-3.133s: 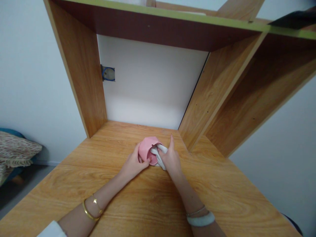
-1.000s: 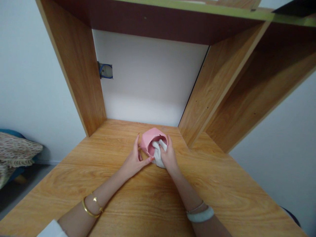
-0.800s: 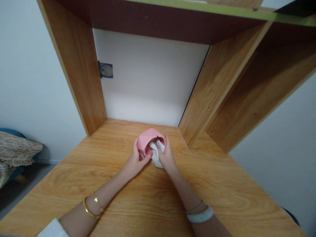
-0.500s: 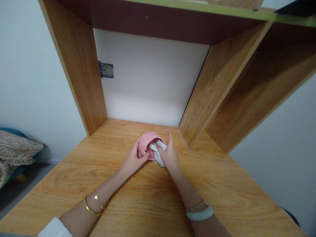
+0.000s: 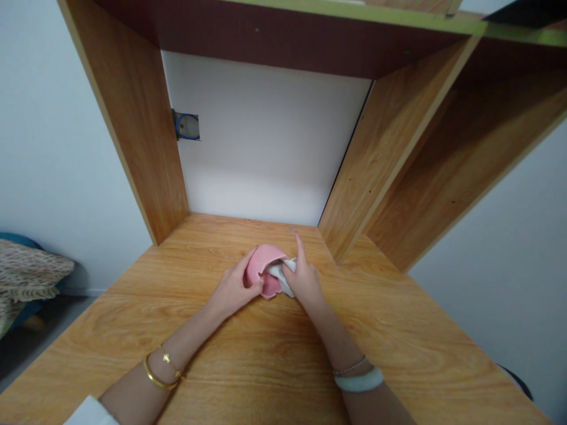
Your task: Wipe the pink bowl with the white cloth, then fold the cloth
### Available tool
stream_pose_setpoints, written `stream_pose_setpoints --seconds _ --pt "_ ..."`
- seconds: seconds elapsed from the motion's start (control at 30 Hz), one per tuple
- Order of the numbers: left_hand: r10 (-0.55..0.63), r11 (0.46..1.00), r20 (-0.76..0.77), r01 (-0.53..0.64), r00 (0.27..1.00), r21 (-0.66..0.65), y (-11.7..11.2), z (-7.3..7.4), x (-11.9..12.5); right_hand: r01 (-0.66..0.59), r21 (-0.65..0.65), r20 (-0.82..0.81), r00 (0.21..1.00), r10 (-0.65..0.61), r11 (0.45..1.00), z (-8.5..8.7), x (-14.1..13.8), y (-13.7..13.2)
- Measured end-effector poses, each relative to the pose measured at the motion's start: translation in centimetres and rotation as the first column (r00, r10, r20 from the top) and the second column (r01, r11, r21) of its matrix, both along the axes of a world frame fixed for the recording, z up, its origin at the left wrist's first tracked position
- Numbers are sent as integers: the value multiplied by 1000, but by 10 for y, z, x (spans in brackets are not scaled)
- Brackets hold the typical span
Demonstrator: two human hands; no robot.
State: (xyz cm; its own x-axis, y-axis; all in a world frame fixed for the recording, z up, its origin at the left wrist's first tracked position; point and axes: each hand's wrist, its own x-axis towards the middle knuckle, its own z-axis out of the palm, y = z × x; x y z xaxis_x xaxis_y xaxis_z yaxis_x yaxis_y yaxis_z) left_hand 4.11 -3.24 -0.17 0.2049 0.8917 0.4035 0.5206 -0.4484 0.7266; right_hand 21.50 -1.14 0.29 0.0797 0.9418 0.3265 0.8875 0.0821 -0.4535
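A small pink faceted cup (image 5: 262, 268) lies tilted on its side on the wooden desk (image 5: 266, 354), its mouth turned toward my right hand. My left hand (image 5: 230, 289) is closed round the cup's left side, thumb on its lower rim. My right hand (image 5: 303, 280) grips a white cloth (image 5: 281, 273) and presses it into the cup's mouth, with the index finger pointing up beside the cup. Both wrists wear bracelets.
The desk has a wooden hutch: an upright panel (image 5: 137, 130) on the left, another panel (image 5: 376, 153) on the right, a dark shelf (image 5: 283, 41) overhead. A blue wall socket opening (image 5: 185, 125) shows in the white back wall. A patterned cushion (image 5: 26, 271) lies at far left.
The cup has been turned back and forth in my left hand while my right hand worked the cloth around inside its mouth. Both hands stayed at the same spot on the desk.
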Motion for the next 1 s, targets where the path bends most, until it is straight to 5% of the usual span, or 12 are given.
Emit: stream_pose_setpoints --seconds 0.2,0.37,0.47,0.6,0.77,1.0 --pt "16 999 118 -10 993 -50 4 -2 -2 2 29 -213 977 4 1000 -5 -5 -1" --pt "-59 995 201 74 978 -67 4 -9 3 20 151 -474 879 54 988 -11 -9 5" --pt "-129 984 250 155 960 -87 4 -13 7 -18 174 -547 829 112 985 -16 -15 6" --pt "-95 990 298 121 950 -72 4 -14 9 -81 143 -585 797 150 986 -19 -22 5" --pt "-21 997 234 36 972 -63 4 -9 5 -10 68 -487 872 42 998 -10 -17 3" --pt "83 997 7 -83 997 5 -1 5 0 76 4 -107 991 -76 997 6 -4 -3"
